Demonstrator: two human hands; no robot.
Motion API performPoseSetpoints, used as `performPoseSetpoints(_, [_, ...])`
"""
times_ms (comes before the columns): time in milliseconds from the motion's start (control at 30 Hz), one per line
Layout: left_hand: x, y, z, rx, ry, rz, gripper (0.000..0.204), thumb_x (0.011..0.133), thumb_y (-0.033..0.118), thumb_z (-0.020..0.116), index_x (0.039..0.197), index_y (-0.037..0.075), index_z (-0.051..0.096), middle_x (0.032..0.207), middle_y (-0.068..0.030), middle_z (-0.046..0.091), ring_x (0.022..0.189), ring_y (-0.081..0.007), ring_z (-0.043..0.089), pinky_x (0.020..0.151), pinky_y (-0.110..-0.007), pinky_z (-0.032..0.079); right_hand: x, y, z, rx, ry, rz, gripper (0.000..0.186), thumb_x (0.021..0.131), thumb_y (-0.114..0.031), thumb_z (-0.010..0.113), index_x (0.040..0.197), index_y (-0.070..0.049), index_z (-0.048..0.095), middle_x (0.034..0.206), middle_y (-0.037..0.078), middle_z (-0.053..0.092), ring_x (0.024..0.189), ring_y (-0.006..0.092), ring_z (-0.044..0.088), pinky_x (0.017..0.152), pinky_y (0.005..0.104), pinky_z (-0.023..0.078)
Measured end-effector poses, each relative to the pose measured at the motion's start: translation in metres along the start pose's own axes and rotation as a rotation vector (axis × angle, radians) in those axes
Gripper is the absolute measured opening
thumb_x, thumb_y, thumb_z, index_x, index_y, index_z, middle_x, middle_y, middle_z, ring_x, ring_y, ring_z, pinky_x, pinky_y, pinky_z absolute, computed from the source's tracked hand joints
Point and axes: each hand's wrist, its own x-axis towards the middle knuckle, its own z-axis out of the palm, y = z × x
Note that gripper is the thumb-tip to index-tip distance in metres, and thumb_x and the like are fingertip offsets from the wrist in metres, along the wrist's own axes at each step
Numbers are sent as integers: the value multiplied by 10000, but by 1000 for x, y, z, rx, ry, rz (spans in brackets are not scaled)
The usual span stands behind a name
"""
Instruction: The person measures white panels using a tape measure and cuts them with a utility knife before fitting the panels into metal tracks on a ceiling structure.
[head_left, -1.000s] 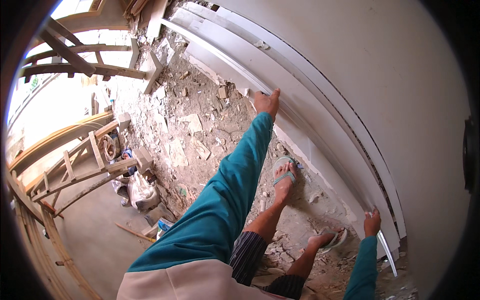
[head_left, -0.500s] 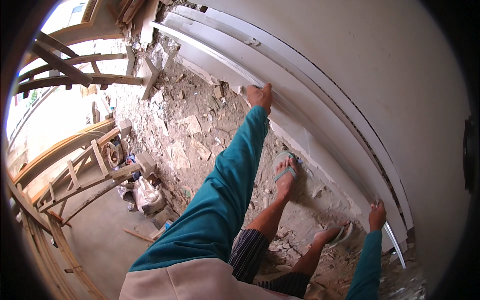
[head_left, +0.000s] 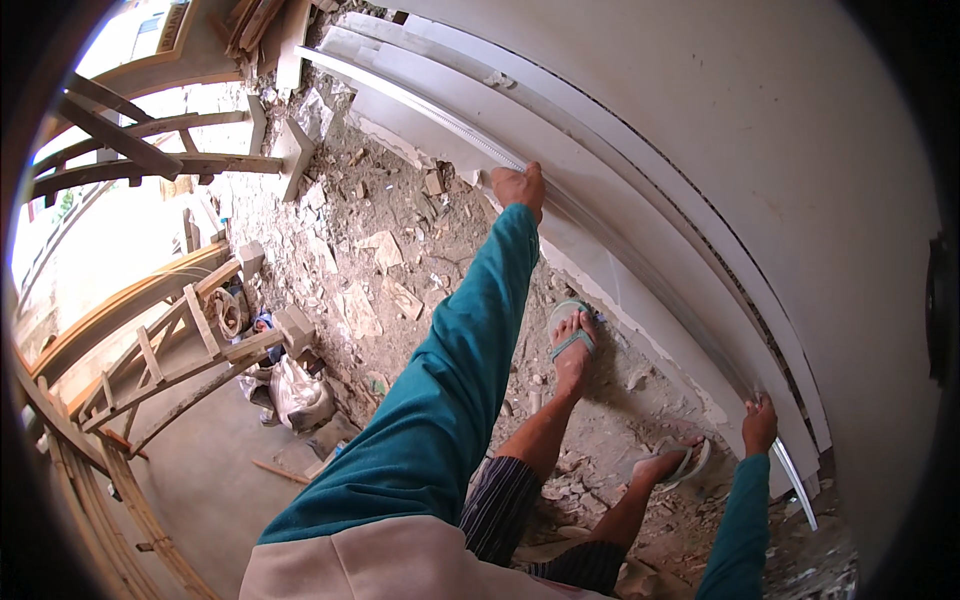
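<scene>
From here I see a glossy, metal-looking strip (head_left: 405, 95), smooth matt boards (head_left: 590, 180), rough gritty ground (head_left: 450, 225), a matt cloth sleeve (head_left: 430, 370), a dull bare-wood frame (head_left: 175, 379) and a crumpled, shiny plastic-looking sack (head_left: 300, 396).

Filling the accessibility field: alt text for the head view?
A person's left hand and right hand hold a long, thin, shiny strip along layered pale boards, the right near the strip's closer end. Sandalled feet stand on a rubble-strewn floor, with wooden frames to the left.
</scene>
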Motion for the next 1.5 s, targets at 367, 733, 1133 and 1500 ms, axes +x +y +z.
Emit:
performPoseSetpoints(367, [1, -1, 0, -12, 12, 24, 527, 824, 253, 756, 1119, -127, 541, 1121, -331, 626, 1082, -473, 618, 972, -475, 489, -6, -26, -17, -25, -48, 19, 338, 992, -210, 673, 1296, -68, 636, 1191, 205, 703, 1065, 383, 693, 871, 463, 547])
performPoseSetpoints(733, [9, -6, 7, 38, 17, 45, 569, 816, 272, 778, 1155, -125, 552, 1193, -329, 614, 1175, -457, 575, 1023, -468, 454, 3, -5, 14, 52, -31, -6, 377, 969, -233, 685, 1291, -43, 642, 1232, 196, 693, 1115, 383, 674, 934, 452, 538])
performPoseSetpoints(1133, [143, -78, -9, 233, -456, 523, 448, 836, 93, 803, 1246, 9, 643, 1063, -86, 694, 952, -245, 676, 855, -372, 583, -14, -71, 11, 334, 300, -263, 465, 857, -197, 700, 1306, -113, 619, 1398, 134, 588, 1084, 358, 687, 880, 448, 591])
performPoseSetpoints(1500, [61, -10, 0, -146, -312, -277, 381, 916, 247, 779, 1123, -50, 661, 958, -97, 607, 893, -207, 599, 856, -359, 575, -26, -134, 11, 160, 150, -86, 431, 902, -248, 682, 1314, -133, 628, 1511, 109, 516, 969, 325, 737, 796, 472, 594])
